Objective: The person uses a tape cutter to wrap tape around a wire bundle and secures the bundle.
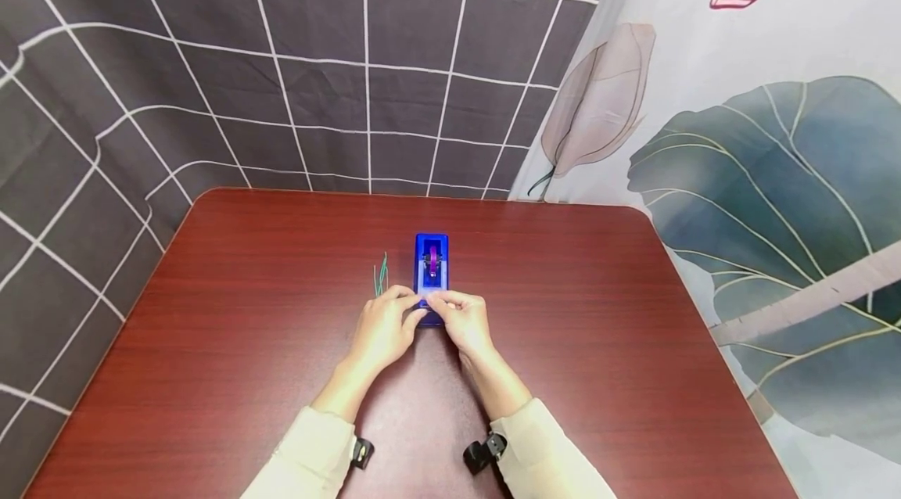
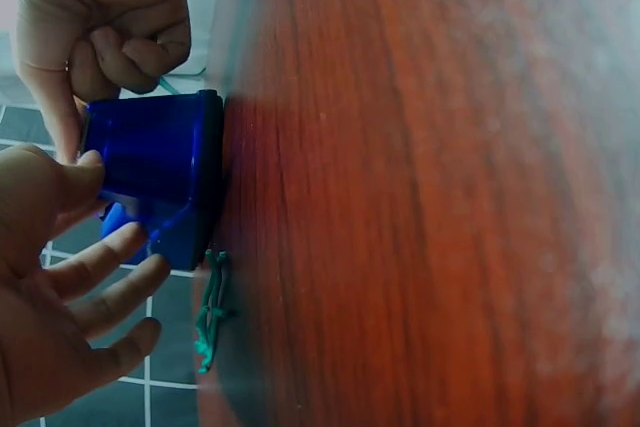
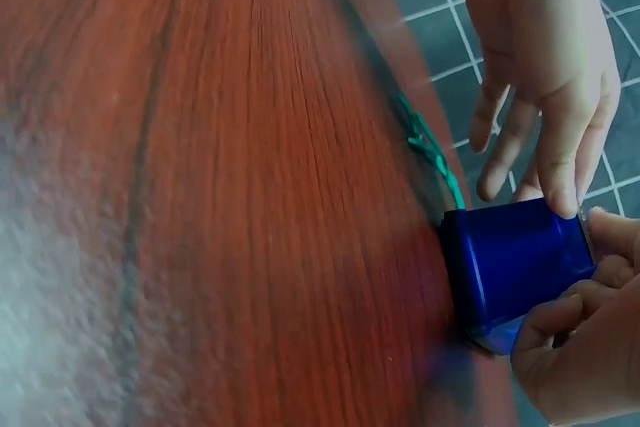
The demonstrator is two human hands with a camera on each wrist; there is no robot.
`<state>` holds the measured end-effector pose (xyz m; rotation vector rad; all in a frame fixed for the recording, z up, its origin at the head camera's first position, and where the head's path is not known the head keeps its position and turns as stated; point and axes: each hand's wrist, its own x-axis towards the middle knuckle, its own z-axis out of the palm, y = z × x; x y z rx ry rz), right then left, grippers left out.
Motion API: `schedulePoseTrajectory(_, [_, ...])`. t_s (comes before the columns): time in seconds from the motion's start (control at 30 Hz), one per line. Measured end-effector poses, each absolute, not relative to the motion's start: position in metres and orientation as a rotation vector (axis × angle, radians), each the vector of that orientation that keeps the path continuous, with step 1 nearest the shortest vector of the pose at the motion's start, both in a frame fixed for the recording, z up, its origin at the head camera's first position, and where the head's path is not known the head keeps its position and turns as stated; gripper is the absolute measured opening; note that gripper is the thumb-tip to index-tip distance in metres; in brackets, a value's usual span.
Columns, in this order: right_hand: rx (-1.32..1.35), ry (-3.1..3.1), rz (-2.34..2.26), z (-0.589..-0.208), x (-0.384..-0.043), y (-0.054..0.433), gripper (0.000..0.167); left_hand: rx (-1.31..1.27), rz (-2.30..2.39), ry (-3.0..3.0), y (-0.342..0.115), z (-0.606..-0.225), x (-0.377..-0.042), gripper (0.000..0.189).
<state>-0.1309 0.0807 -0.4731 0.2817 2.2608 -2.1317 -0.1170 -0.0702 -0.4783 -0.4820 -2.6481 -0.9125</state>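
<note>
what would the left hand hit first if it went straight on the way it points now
The blue tape dispenser: its near end lies right ahead, and the left hand appears to touch it. The right hand may come next, though depth is unclear.

No text, label, brand, number or sign can be read here

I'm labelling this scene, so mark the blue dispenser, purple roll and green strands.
Blue dispenser (image 3: 520, 259): right wrist view, end face.
Purple roll (image 1: 432, 258): head view, its middle.
Green strands (image 3: 428, 150): right wrist view, middle.
</note>
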Motion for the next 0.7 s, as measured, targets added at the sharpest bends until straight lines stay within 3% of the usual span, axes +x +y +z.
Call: schedulePoseTrajectory(0.7, [0.281, 2.178, -2.127, -0.471, -0.112, 0.086, 0.025, -0.422, -0.958, -2.716, -0.07, -0.477, -0.116, 0.024])
